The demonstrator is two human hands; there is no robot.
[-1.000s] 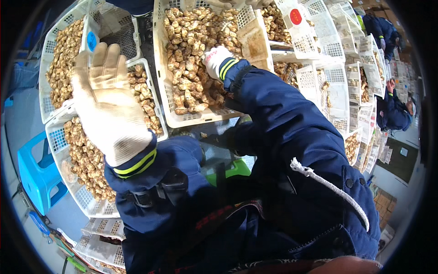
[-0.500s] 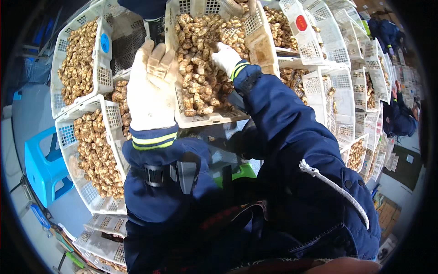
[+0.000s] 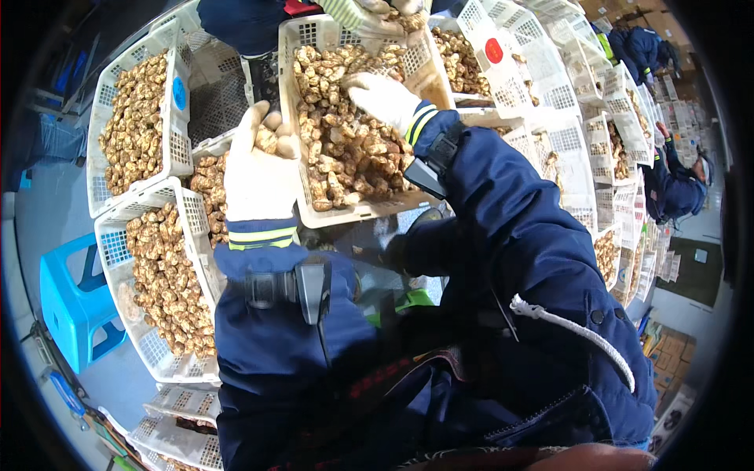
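My right hand (image 3: 383, 100), in a white glove, lies over brown knobbly tuber-like pieces (image 3: 349, 153) in a white plastic crate (image 3: 361, 210) in front of me. Its fingers stretch leftward onto the pile; no piece shows in them. My left hand (image 3: 263, 177), also gloved in white, is at the crate's left side, palm up, with brown-stained fingers curled in. Whether a piece lies inside those curled fingers is hard to make out. Both sleeves are dark blue with striped cuffs.
Across the crate another person's gloved hands (image 3: 385, 16) reach over its far edge. Filled white crates (image 3: 163, 345) flank me on the left, with more crates (image 3: 561, 161) stacked at right. A blue stool (image 3: 67, 306) stands far left; co-workers (image 3: 675, 184) are at far right.
My left fingers have curled in from being stretched out. My right hand has shifted left and drawn up out of the pile. The other person's hands have come further over the crate.
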